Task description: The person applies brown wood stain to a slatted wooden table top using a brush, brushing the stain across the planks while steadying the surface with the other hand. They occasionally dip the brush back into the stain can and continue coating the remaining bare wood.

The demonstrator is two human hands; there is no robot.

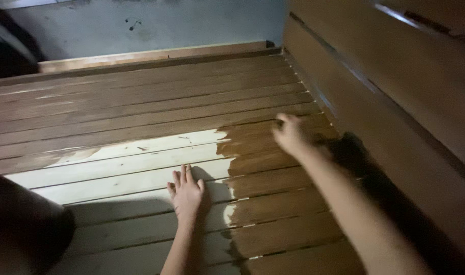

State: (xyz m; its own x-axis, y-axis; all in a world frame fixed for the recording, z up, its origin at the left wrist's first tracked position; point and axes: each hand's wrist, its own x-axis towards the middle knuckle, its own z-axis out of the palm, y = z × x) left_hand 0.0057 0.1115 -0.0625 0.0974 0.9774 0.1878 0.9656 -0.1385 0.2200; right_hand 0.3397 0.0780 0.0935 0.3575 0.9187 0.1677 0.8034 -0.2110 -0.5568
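Note:
A bed-like frame of wooden slats (pixel 140 122) fills the view. Its far part and right part are coated dark brown, while a pale bare patch (pixel 120 178) remains at the near left. My left hand (pixel 186 196) lies flat, palm down, on a pale slat right at the border of the brown coat. My right hand (pixel 289 133) reaches out over the wet brown slats near the right side. It is blurred with its fingers curled, and whatever it may hold is hidden.
A tall brown wooden board (pixel 395 86) stands along the right side. A grey wall (pixel 151 23) rises behind the far rail (pixel 156 55). A dark rounded shape (pixel 23 229) sits at the lower left and another dark object (pixel 8 46) at the upper left.

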